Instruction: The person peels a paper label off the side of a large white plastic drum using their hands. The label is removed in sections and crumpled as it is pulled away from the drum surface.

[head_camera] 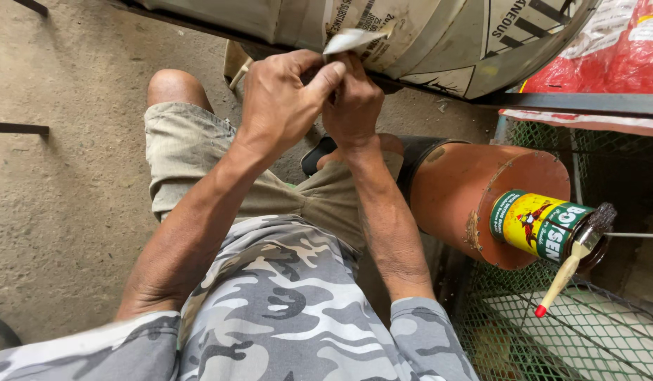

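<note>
Your camouflage shirt [284,303] fills the foreground. Both hands are together: your left hand [281,106] and right hand [353,106] pinch a peeling label [351,39] on the white drum [439,35]. A paint can [545,226] with brush [573,264] sits right.

— How many hands do you count?
— Two: the left hand [281,102] and the right hand [352,106], pressed together in one grip on a single peeling label strip [351,39].
— And drums?
— One large metal drum [439,35], right above the grip.
— Cans?
— One small can [541,226], yellow and green, well off to the right and below the grip. One brush [577,261] lies across it, with one red tip on its handle.
— Anything under the can?
— One orange cylinder [457,190]. Further right of the grip, one red sack [615,49].
— Mesh?
— One green wire rack [587,331], as far as I can tell.
</note>
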